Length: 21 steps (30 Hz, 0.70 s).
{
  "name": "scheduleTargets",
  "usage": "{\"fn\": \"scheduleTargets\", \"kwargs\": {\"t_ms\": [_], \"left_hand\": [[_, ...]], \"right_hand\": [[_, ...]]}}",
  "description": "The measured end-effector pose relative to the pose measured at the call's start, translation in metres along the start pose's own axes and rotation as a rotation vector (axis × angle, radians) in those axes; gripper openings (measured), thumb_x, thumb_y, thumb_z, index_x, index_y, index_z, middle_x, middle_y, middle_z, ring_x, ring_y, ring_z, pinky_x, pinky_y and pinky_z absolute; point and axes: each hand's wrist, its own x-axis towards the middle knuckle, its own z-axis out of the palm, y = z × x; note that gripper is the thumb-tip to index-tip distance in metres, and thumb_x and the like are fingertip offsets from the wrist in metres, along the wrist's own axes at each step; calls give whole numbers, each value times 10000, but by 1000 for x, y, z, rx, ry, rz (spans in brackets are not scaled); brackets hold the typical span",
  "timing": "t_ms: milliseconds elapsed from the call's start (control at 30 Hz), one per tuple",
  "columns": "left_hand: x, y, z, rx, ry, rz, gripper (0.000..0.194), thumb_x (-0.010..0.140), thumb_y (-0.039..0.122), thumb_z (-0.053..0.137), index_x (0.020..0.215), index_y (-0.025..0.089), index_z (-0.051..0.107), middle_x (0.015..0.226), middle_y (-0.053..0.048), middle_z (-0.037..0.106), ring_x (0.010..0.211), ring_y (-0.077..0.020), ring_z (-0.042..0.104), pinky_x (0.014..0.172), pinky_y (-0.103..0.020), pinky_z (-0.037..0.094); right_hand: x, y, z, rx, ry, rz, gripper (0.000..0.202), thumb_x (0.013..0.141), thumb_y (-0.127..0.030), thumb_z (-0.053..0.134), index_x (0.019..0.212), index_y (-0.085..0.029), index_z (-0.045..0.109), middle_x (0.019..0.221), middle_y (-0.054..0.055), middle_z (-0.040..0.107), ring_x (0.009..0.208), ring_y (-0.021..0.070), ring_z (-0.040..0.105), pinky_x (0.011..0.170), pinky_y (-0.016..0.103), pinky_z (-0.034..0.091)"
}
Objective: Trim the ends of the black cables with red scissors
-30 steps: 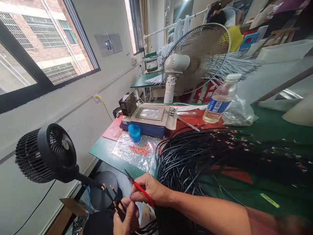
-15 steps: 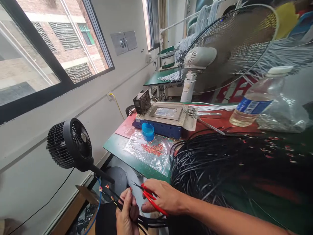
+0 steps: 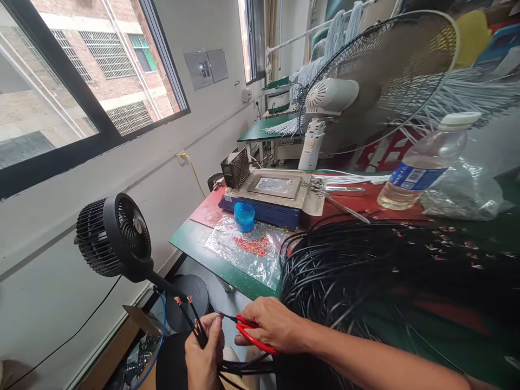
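Observation:
Several black cables (image 3: 187,315) are gripped in my left hand (image 3: 204,346), their stripped ends with small coloured wires pointing up and to the left. My right hand (image 3: 270,327) is closed around a pair of red-handled scissors (image 3: 257,340). The thin dark blades point left and meet the tip of a wire pinched between my left thumb and forefinger. Whether the blades are fully closed is too small to tell. More black cable runs from beneath my left hand across my lap.
A large heap of black cables (image 3: 325,271) covers the table's right side. Red wire scraps (image 3: 254,245) lie on a plastic sheet by a blue cup (image 3: 244,217). Behind stand a heating plate (image 3: 276,187), a bottle (image 3: 414,176) and a white fan (image 3: 331,97). A black fan (image 3: 122,233) stands left.
The scissor blades have moved from just above my left fingertips down onto the wire tip. My left hand has turned, and the held cable ends now point more upward.

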Motion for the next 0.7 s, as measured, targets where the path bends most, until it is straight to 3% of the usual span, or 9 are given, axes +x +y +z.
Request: {"fn": "scheduleTargets", "kwargs": {"t_ms": [133,300,367,467,567,700], "left_hand": [[0,3,-3,50,-2,16,397,538,481,697,713,129,640,409,52,400,391,-57,258,385,-214,143],[1,2,-3,39,-47,-14,408,577,474,675,756,111,626,419,67,382,384,-37,262,393,-201,145],[1,2,-2,-23,-77,-30,401,588,462,673,772,109,620,432,57,414,367,-28,254,389,-205,132],[-2,0,2,-146,-144,-27,359,586,418,691,785,125,632,486,31,482,353,-21,257,380,-214,126],[-7,-2,8,-224,-193,-56,349,560,389,722,788,134,648,436,61,416,361,-29,258,379,-209,150],[-13,-5,14,-222,-186,-106,377,498,388,763,748,127,653,390,58,418,354,-37,298,380,-200,174]], "right_hand": [[2,4,4,3,-14,-5,446,733,-563,527,524,-168,526,468,-52,278,485,80,160,453,229,154],[4,5,6,26,2,13,380,710,-434,598,477,-149,503,439,-57,261,468,69,157,444,240,140],[5,5,4,156,17,32,344,708,-386,601,480,-144,517,424,-57,300,441,55,219,436,222,170],[6,4,1,533,15,13,359,737,-430,566,540,-131,550,424,-52,381,408,46,332,420,187,242],[6,5,-1,869,-18,-21,422,737,-518,550,605,-117,561,412,-59,402,354,38,344,372,170,248],[5,5,-2,1049,-62,0,398,718,-492,587,606,-111,554,406,-62,423,317,28,334,321,157,226]]}}
